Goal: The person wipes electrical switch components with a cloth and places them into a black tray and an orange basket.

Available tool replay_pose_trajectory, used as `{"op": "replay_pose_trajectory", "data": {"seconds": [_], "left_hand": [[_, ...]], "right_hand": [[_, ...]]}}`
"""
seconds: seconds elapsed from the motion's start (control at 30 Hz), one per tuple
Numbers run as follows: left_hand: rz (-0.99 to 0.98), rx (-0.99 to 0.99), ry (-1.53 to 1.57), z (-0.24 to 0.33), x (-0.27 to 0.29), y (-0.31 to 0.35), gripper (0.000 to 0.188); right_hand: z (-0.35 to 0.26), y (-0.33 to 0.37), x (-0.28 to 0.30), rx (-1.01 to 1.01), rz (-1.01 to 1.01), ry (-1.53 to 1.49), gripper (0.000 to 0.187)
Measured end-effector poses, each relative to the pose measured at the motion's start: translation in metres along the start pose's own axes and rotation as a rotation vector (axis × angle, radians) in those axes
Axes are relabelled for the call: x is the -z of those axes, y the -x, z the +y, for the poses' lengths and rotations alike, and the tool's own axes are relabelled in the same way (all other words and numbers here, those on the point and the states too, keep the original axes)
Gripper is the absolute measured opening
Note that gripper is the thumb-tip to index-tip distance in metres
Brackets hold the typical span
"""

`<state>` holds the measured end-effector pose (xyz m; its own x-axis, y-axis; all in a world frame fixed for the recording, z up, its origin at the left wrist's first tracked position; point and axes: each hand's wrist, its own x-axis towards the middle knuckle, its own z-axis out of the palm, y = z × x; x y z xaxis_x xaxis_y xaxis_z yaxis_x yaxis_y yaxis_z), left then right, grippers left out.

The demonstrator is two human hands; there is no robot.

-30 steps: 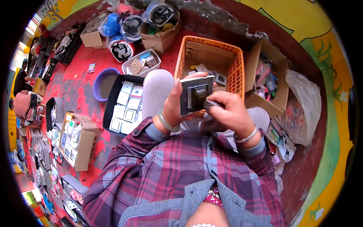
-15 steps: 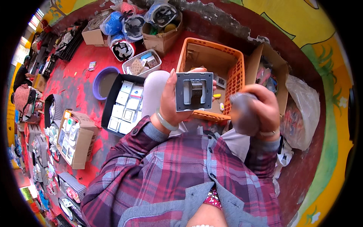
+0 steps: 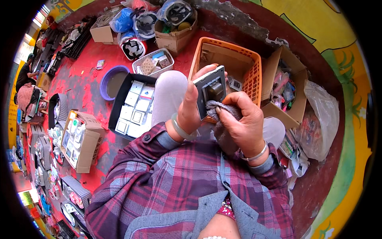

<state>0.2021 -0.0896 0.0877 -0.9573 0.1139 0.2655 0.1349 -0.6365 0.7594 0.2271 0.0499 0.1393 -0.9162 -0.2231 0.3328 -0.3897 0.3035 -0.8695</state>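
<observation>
Looking down from head view: our left hand (image 3: pixel 190 113) grips grey switch plate (image 3: pixel 210 91) at frame centre, thumb along left edge, fingers wrapped behind. Our right hand (image 3: pixel 242 123) clenched round dark cloth (image 3: pixel 221 109), pressed against plate's lower edge. Risk, we judge: plate held by edges only, so hard rub could twist it loose into orange basket (image 3: pixel 254 79) behind. Plate: square, grey, dark recessed centre, tilted. Black tray (image 3: pixel 119 104) of similar plates at left.
</observation>
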Motion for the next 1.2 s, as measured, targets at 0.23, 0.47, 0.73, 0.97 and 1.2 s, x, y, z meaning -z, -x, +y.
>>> {"op": "replay_pose_trajectory", "data": {"seconds": [0.23,0.47,0.73,0.97,1.2], "left_hand": [[0.001,-0.055,-0.143,-0.007,0.000,0.004,0.085],[0.084,0.114,0.184,-0.009,-0.001,0.004,0.068],[0.051,0.090,-0.035,-0.020,0.005,0.007,0.075],[-0.102,0.144,-0.031,-0.026,0.002,0.012,0.062],[-0.061,0.436,0.524,-0.015,-0.003,0.009,0.067]], "right_hand": [[0.005,0.007,-0.018,0.335,0.099,0.316,0.019],[0.007,0.003,-0.014,0.320,-0.066,0.406,0.028],[0.008,0.003,-0.011,0.304,-0.031,0.445,0.022],[0.009,0.000,-0.010,0.271,0.114,0.419,0.029],[0.018,-0.013,0.032,0.194,0.477,0.174,0.019]]}}
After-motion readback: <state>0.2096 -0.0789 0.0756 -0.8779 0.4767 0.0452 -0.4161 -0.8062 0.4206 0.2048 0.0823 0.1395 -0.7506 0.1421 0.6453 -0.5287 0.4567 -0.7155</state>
